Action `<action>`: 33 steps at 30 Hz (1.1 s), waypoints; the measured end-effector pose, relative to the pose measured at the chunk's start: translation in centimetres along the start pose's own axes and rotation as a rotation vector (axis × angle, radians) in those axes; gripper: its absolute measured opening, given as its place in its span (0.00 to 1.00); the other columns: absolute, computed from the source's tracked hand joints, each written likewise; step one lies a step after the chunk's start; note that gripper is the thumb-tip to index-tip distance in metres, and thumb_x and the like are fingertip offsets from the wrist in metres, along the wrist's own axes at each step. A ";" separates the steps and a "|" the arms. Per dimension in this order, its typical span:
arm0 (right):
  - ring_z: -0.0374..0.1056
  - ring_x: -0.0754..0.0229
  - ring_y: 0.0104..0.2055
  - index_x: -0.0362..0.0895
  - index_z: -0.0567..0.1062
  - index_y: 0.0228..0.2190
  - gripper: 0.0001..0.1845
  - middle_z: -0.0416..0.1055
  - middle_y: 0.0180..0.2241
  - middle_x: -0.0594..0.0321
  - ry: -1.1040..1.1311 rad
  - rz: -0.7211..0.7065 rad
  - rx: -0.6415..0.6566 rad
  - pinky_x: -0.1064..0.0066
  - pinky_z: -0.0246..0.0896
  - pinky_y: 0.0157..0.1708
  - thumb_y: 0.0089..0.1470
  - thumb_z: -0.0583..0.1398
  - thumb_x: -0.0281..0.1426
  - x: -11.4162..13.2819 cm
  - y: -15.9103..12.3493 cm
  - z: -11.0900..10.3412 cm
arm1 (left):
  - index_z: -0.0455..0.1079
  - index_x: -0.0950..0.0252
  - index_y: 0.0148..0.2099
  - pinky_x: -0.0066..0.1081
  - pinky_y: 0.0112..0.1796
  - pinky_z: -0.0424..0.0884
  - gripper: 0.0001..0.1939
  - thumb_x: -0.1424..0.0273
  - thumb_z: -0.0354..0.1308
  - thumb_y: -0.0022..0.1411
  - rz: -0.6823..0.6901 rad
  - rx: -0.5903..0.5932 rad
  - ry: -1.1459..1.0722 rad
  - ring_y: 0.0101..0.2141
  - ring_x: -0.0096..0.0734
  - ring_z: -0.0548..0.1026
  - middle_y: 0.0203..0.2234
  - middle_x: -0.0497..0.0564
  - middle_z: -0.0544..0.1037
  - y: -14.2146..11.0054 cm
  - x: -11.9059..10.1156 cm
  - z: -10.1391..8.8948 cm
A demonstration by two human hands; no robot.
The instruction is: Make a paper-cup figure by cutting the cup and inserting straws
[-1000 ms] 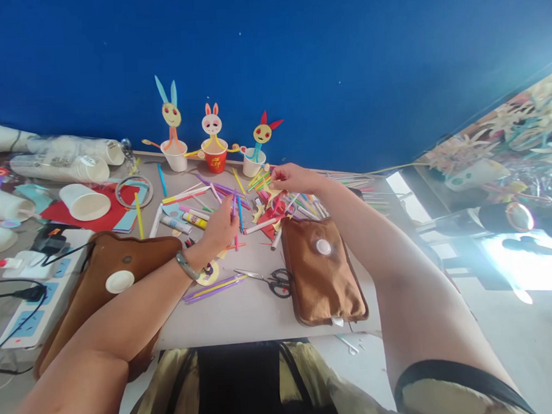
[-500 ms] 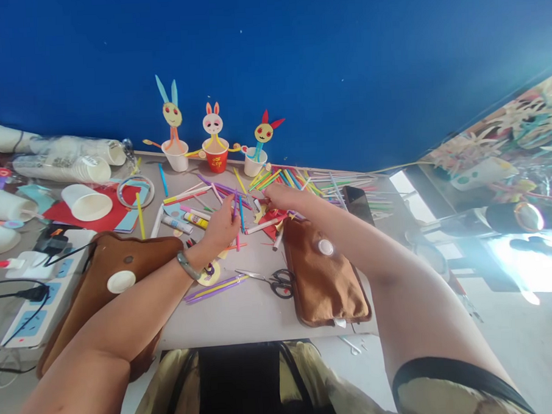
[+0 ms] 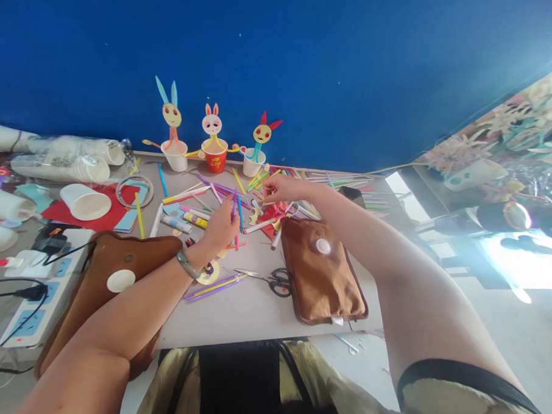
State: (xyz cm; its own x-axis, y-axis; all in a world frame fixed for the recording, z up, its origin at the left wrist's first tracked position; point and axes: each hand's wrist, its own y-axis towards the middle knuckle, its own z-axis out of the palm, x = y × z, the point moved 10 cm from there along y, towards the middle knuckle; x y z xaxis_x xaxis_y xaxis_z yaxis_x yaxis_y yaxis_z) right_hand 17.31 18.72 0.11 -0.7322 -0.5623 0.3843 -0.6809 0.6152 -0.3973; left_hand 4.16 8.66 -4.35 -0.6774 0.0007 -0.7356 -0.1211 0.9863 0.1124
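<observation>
My left hand, with a bracelet at the wrist, has its fingers closed around a slim purple stick. Just beyond its fingertips is a blue stick. My right hand reaches over the pile of coloured sticks and paper scraps, fingers bent downward and drawn together; whatever is between them is hidden. Under it lie red paper scraps and a cut yellow paper piece. Left of my left hand are a yellow glue stick and a whitish tube.
Three rabbit-headed paper-cup figures stand along the blue wall. Black-handled scissors lie near a brown pouch. Another brown pouch is under my left forearm. At the left are paper cups and a power strip.
My right hand has lifted slightly and shifted a little over the pile, uncovering more of the red paper. My left hand stays in place with the purple stick.
</observation>
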 end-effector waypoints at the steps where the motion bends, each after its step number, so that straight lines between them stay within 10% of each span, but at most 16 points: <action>1: 0.65 0.64 0.31 0.42 0.74 0.31 0.04 0.73 0.31 0.63 -0.004 -0.027 0.025 0.74 0.52 0.29 0.50 0.64 0.28 0.5 0.2 0.8 | 0.59 0.66 0.67 0.40 0.44 0.73 0.29 0.73 0.52 0.64 -0.001 0.003 -0.003 0.40 0.44 0.78 0.46 0.60 0.78 0.0 0.0 0.0; 7: 0.64 0.63 0.31 0.42 0.78 0.33 0.07 0.74 0.30 0.63 -0.087 -0.057 0.100 0.74 0.52 0.29 0.46 0.65 0.25 2.1 1.4 4.4 | 0.57 0.67 0.68 0.35 0.40 0.73 0.30 0.72 0.52 0.64 -0.031 0.047 -0.019 0.37 0.42 0.78 0.41 0.59 0.79 -0.1 0.1 0.1; 17: 0.57 0.66 0.27 0.43 0.69 0.22 0.13 0.64 0.22 0.69 0.099 -0.011 -0.097 0.72 0.48 0.29 0.48 0.65 0.37 0.1 -3.1 -2.0 | 0.59 0.66 0.67 0.36 0.41 0.72 0.29 0.73 0.53 0.64 -0.004 0.002 0.033 0.38 0.41 0.77 0.41 0.58 0.79 0.1 -0.2 -0.2; 27: 0.67 0.60 0.34 0.42 0.80 0.35 0.07 0.76 0.34 0.59 -0.126 -0.051 0.053 0.72 0.54 0.34 0.52 0.63 0.24 0.5 -5.0 6.2 | 0.58 0.64 0.68 0.37 0.41 0.73 0.28 0.70 0.51 0.66 0.060 -0.017 0.007 0.39 0.42 0.78 0.39 0.56 0.79 -0.1 0.1 -0.1; 33: 0.66 0.58 0.35 0.40 0.80 0.38 0.09 0.76 0.35 0.56 -0.153 -0.027 -0.036 0.71 0.53 0.34 0.55 0.60 0.25 0.1 -5.1 4.5 | 0.58 0.67 0.67 0.39 0.41 0.72 0.29 0.68 0.52 0.66 0.019 -0.026 -0.004 0.37 0.42 0.77 0.36 0.56 0.78 0.1 0.5 -0.3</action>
State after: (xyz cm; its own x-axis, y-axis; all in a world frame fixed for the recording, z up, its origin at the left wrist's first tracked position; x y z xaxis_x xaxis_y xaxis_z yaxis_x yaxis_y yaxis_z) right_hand 20.66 13.04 -1.54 -0.7092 -0.6544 0.2621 -0.7013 0.6166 -0.3578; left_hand 3.61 8.68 -4.53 -0.6766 0.0200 -0.7361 -0.1269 0.9815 0.1433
